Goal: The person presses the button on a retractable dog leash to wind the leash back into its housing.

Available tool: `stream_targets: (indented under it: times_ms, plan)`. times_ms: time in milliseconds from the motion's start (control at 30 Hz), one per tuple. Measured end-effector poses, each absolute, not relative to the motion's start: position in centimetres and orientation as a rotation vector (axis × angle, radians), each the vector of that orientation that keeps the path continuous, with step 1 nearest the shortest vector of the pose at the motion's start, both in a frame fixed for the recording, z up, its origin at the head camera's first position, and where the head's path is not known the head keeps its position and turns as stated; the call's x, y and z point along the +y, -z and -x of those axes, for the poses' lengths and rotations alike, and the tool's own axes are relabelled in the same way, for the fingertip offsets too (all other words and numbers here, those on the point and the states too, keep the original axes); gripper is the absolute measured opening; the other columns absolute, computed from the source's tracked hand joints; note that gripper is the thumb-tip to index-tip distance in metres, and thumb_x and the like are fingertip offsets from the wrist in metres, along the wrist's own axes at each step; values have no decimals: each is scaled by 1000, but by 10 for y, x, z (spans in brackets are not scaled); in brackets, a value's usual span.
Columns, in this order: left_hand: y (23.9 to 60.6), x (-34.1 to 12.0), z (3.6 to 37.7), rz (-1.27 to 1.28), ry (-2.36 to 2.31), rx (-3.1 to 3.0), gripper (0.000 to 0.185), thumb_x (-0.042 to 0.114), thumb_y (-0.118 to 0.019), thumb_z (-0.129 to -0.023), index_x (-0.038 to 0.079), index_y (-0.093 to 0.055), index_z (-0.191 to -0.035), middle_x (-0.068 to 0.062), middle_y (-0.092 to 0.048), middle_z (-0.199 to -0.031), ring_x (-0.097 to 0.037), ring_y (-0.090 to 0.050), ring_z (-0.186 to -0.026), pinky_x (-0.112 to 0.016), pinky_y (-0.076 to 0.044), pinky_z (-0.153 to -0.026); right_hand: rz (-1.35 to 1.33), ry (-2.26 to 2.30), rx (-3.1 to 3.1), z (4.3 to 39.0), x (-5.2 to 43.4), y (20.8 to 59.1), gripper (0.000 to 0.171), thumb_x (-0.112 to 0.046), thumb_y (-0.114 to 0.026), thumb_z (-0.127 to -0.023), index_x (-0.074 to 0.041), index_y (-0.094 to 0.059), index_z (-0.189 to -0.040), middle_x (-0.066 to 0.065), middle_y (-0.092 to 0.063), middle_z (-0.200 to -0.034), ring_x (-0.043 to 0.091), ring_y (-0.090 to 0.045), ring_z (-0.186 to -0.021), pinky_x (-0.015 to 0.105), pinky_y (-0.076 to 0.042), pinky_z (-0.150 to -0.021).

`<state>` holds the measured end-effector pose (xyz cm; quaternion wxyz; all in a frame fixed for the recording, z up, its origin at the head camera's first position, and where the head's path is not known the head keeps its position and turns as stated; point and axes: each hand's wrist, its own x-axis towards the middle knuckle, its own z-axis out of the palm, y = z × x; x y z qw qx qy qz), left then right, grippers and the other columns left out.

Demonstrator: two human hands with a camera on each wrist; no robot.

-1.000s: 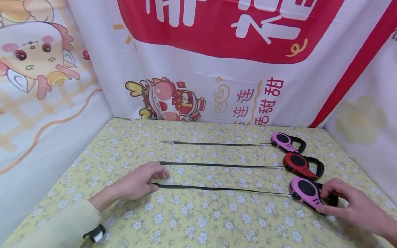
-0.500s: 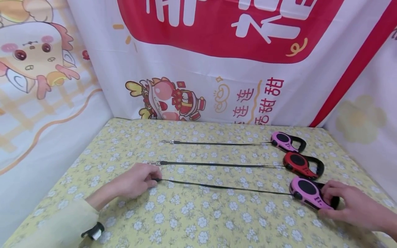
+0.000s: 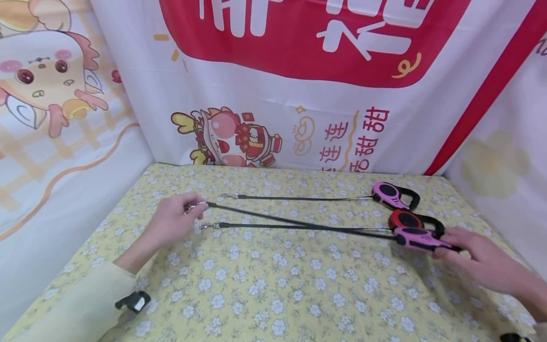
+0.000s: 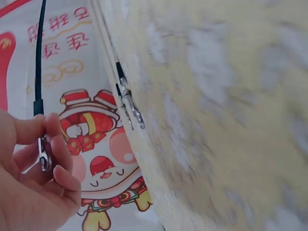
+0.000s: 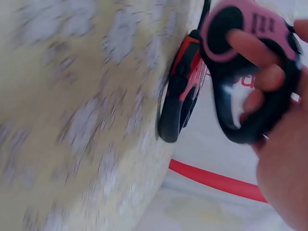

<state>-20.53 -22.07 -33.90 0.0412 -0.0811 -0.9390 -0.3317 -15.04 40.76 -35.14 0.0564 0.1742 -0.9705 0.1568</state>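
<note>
A pink and black retractable dog leash (image 3: pixel 416 239) is raised off the table, its casing tilted on edge. My right hand (image 3: pixel 487 261) grips its black loop handle (image 5: pixel 250 130), fingers through the opening in the right wrist view. At the other end, my left hand (image 3: pixel 171 221) pinches the leash's strap by the metal snap hook (image 4: pixel 44 156). Between both hands the black strap (image 3: pixel 265 217) runs taut, crossing over the strap of a red retractable leash (image 3: pixel 401 219). That red one lies on the table behind the held casing, which partly covers it.
Farther back lies another pink retractable leash (image 3: pixel 386 194), its strap stretched left to a snap hook (image 3: pixel 231 195). The red leash's snap hook (image 3: pixel 210 226) rests near my left hand. A floral cloth covers the table (image 3: pixel 278 294); printed curtains (image 3: pixel 273 90) stand behind and beside it.
The near pink leash has been lifted and moved away from me, its casing turning on edge. My left hand has carried its hook end up and back, past the red leash's hook.
</note>
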Motion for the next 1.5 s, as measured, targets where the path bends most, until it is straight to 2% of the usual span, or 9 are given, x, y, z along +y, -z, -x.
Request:
stream_targets:
  times_ms: [200,233,333,433,667,867,1133,1267,1500]
  plan:
    - [337,-214,227,78,1171,-2709,37,42,-55,-110,12,-71,-125,-13,-75,-108,-22,-63,-85,-32,-52,-70,-466,-572,-2727,177,398,341,13,-16,-71,-99,-10,-75,-89,10,-66,-93,4,-52,-83,29,-40,-67]
    - [336,-212,231,48,1193,-2680,38,43,-55,-110,12,-71,-126,-13,-75,-111,-23,-64,-88,-32,-53,-71,-455,-589,-2708,182,397,340,13,-17,-71,-99,-12,-74,-88,6,-63,-93,-3,-45,-81,24,-35,-66]
    - [332,-207,244,-51,1247,-2597,39,42,-56,-110,12,-71,-130,-13,-74,-119,-24,-64,-96,-32,-53,-76,-390,-665,-2680,194,393,335,17,-19,-70,-101,-5,-78,-103,15,-66,-109,-16,-38,-94,22,-35,-72]
    - [327,-202,257,-155,1305,-2514,40,40,-57,-109,10,-70,-132,-14,-71,-122,-25,-63,-101,-32,-53,-80,-378,-689,-2606,205,386,333,21,-19,-70,-100,0,-77,-107,17,-65,-112,-17,-36,-98,23,-34,-75]
    - [320,-192,283,-352,1511,-2331,40,41,-57,-109,12,-69,-134,-7,-70,-117,-12,-63,-91,-26,-51,-78,-452,-720,-2354,224,368,333,18,-11,-72,-94,-8,-72,-76,-26,-53,-84,-1,-38,-81,22,-28,-66]
    - [316,-195,286,-375,1561,-2262,39,40,-61,-108,13,-71,-134,-8,-67,-142,-8,-64,-87,-23,-52,-75,-417,-840,-2334,228,368,329,16,-7,-72,-94,-2,-73,-79,-31,-52,-84,-2,-41,-81,16,-31,-68]
    - [316,-196,284,-376,1550,-2276,40,42,-62,-107,15,-71,-134,-5,-67,-129,-8,-63,-87,-22,-52,-74,-325,-867,-2331,224,370,323,18,-11,-74,-96,-4,-74,-79,-27,-51,-77,-2,-41,-83,17,-30,-68]
    - [317,-192,284,-358,1567,-2273,38,41,-63,-107,13,-72,-132,-1,-67,-123,-6,-63,-85,-23,-52,-72,-322,-919,-2224,222,372,325,16,-4,-74,-89,-3,-71,-73,-23,-50,-74,0,-41,-81,18,-29,-69]
    - [313,-188,281,-345,1573,-2267,38,40,-63,-107,14,-71,-133,2,-67,-121,-6,-62,-85,-23,-52,-72,-339,-969,-2038,224,370,332,14,-1,-74,-83,7,-70,-73,-30,-55,-79,-3,-43,-82,17,-30,-74]
